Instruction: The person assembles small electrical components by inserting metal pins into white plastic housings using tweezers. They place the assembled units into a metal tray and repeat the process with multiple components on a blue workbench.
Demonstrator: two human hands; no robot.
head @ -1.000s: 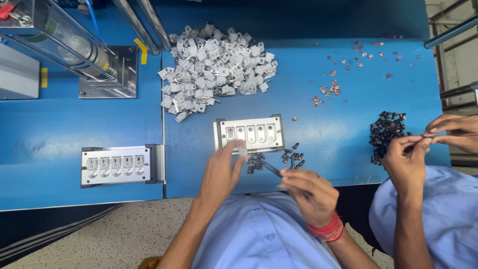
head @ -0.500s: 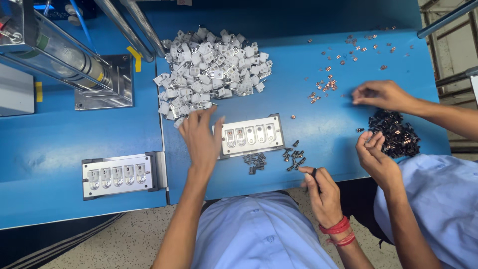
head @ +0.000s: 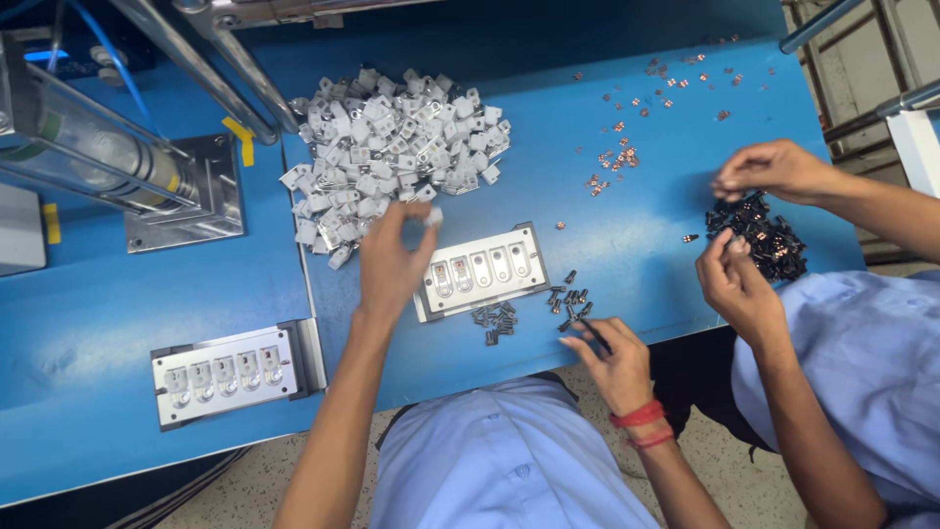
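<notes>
Head view is looking down on a blue bench point(head: 636, 157). The left hand point(head: 392, 260) is hovering between the heap of white housings point(head: 392, 147) and the jig point(head: 480, 271), its thumb and forefinger pinching one white housing point(head: 432, 216) just above the jig's far left corner; the other fingers are curling loosely. Holding it by the tip like this is probably leaving the part's body free to drop into a pocket. The right hand point(head: 607, 362) is resting at the bench's near edge, fingers pressed together around what seems to be a thin dark tool or pin, though the view is too small to be sure, just beside the small dark parts point(head: 534, 313) scattered along the jig's near side. Those parts are lying within easy reach of that hand, and the heap is sitting just beyond the jig for the left.

A second jig point(head: 225, 372), already filled, is lying toward the near left corner. At the right edge a co-worker's two hands point(head: 739, 284) are picking at a pile of black parts point(head: 764, 235).

Compared with half a second ago, the left hand is now carrying a housing and has drawn back from the heap toward the jig, while the right hand is sitting closer to the dark parts.
</notes>
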